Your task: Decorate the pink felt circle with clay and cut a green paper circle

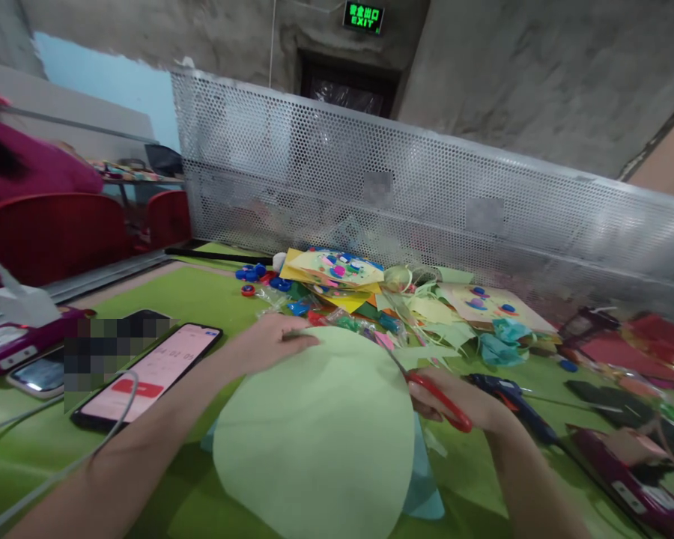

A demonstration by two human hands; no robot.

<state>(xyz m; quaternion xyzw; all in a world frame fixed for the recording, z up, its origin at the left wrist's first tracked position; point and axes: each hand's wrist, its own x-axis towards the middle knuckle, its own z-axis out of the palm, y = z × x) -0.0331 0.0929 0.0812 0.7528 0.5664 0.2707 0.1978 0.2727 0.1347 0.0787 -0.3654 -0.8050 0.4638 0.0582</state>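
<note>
A rounded pale green paper (320,442) is held tilted over the green table (146,288), its far left edge pinched between thumb and fingers of the left hand (276,343), presumably so that it is kept steady. The red-handled scissors (452,414) are gripped in the right hand (461,391), blades set at the far right edge, apparently so the curve can be followed. Blue paper (425,483) is partly covered beneath

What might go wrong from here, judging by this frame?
The scissors in the right hand sit at the edge of the pale green paper; a slip might spoil its curved outline. The right forearm is close to the glue gun and might knock it.
</note>
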